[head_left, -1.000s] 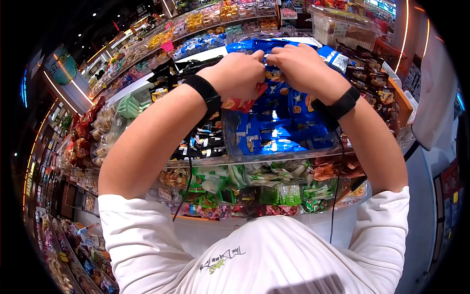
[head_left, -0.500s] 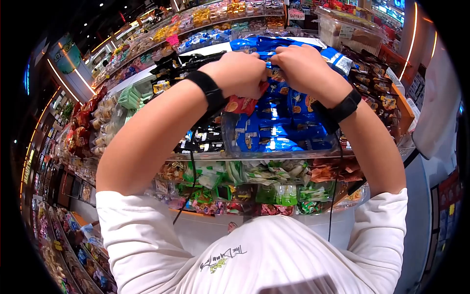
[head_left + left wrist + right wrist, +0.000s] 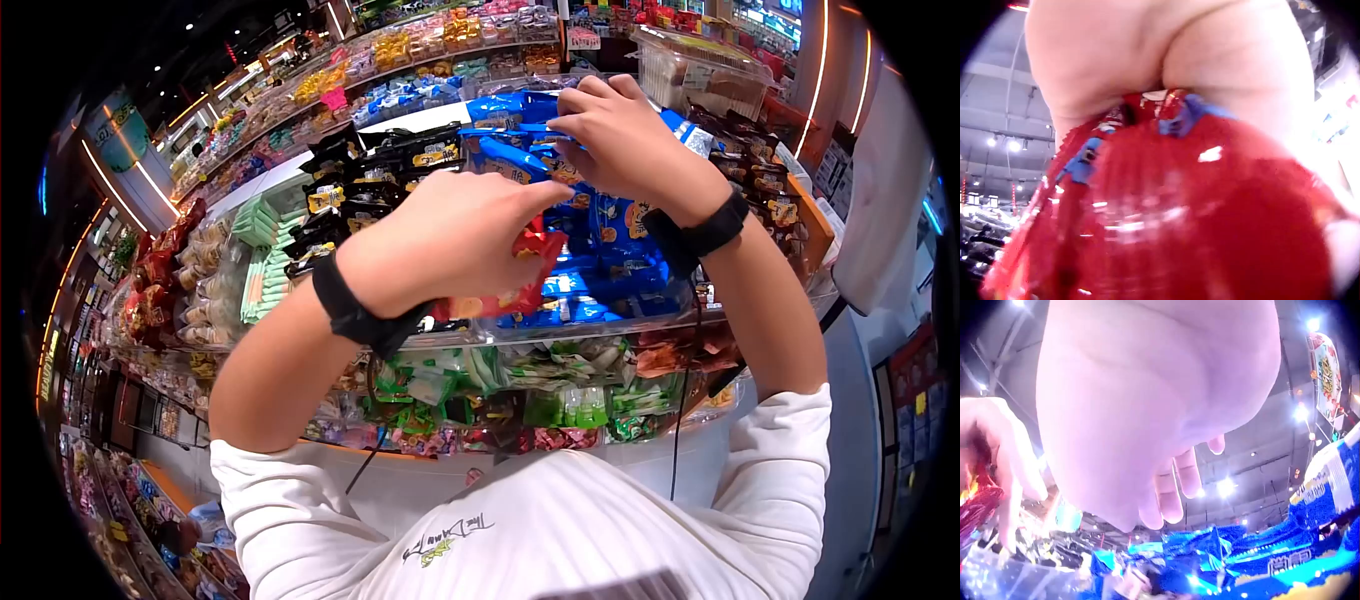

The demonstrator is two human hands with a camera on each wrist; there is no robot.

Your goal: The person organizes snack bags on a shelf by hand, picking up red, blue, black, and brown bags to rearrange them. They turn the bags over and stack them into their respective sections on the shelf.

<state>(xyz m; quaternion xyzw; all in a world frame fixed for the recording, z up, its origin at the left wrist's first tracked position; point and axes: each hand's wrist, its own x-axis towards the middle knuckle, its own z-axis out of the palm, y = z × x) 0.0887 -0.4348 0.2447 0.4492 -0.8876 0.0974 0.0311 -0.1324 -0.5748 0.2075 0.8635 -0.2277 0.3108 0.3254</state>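
My left hand (image 3: 450,235) grips shiny red snack packets (image 3: 1172,212) above the front left of a clear bin, its index finger stretched to the right. Red wrapping with small blue patches fills much of the left wrist view, coming out from under the palm. Over the back of the same bin hovers my right hand (image 3: 625,145), fingers loosely bent with nothing held between them. Below it lie many blue snack packets (image 3: 612,225), and the right wrist view shows the fingertips (image 3: 1172,509) just above them.
Left of the bin are black packets (image 3: 435,150) and light green packets (image 3: 265,265). Brown packets (image 3: 765,170) fill the right side. A tall clear tub (image 3: 700,70) stands at the back right. Green packets (image 3: 570,400) line the lower front shelf.
My left hand has drawn back toward me and to the left with the red packets, away from the right hand. The right hand has lifted slightly and its fingers have spread.
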